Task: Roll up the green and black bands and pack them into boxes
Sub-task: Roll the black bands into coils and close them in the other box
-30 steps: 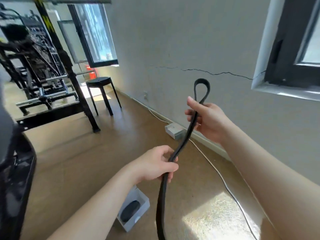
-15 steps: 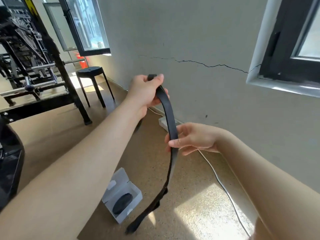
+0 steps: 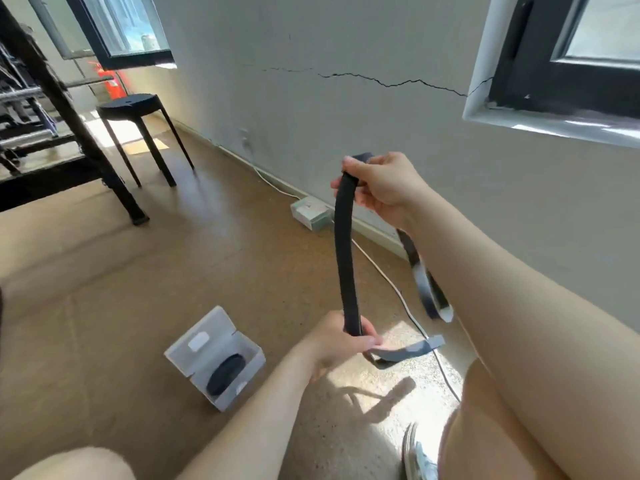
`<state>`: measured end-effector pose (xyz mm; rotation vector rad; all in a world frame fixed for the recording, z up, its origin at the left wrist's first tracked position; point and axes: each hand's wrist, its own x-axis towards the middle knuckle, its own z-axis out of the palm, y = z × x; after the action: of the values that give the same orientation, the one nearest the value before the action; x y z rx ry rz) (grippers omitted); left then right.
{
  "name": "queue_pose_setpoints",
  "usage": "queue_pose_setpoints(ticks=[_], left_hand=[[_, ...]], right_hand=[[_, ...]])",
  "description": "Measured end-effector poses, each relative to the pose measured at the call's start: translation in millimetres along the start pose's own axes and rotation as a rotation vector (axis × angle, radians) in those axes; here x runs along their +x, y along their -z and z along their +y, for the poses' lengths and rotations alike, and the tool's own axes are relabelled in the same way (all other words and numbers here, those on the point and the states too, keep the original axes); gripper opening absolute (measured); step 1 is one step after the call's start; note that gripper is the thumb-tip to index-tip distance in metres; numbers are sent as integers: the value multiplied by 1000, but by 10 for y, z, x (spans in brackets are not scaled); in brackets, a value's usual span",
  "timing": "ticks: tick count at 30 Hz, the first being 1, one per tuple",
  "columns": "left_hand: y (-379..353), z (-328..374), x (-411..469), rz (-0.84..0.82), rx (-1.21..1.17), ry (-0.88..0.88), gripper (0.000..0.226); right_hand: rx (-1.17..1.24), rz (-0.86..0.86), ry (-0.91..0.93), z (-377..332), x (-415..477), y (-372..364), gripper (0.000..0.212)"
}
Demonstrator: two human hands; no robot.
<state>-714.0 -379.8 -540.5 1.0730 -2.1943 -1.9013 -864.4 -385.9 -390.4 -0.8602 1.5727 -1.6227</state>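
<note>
Heights swapped since half a second ago: your left hand (image 3: 341,337), then the upper one, now sits low at centre frame. Your right hand (image 3: 384,187), then the lower one, is up right of centre against the wall. Both grip the black band (image 3: 344,258). Right hand: fingers curled round the band's top, strip folding over the top of the fist, a short bit poking out just above it. Left hand: fingers and thumb closed round the strip lower down. Between your two hands the band runs nearly upright, bowed a little toward frame left in one smooth curve. Past your left hand a short length kinks off to the right into the sun patch, low over the floor (image 3: 138,271); whether it touches the floor, cannot tell. Another length hangs behind your right forearm, right of centre, its end blurred. Open box (image 3: 211,327) sits on the floor, lower left of your left hand and apart from it, lid up, with a dark rolled band (image 3: 225,374) lying inside. Stool (image 3: 133,102) stands upper left. Small white box (image 3: 310,213) sits at the wall base, just left of the band's upper half.
</note>
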Motion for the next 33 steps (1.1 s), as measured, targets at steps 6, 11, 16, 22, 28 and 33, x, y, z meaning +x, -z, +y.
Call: queue_pose_setpoints(ticks=[6,11,16,22,28,33], left_hand=[[317,323,-88,148,-345,-91,13],[435,705,-81,127,-573,-154,19],[506,785,-129,90,-639,-141,15],[769,851,-176,339,-901,-208,6],[772,754,-324,196,-403,-111,56],[401,589,-475,41,72,-44,43]], right_hand=[[-508,-95,-282,179,99,370,63],[-409,-667,-471,218,-91,324,70],[-407,-853,-451,276,-111,331,68],[-477,-832,-430,331,-135,303,54],[7,-368,-180,176,-68,147,60],[162,-133,-177,162,-37,14,35]])
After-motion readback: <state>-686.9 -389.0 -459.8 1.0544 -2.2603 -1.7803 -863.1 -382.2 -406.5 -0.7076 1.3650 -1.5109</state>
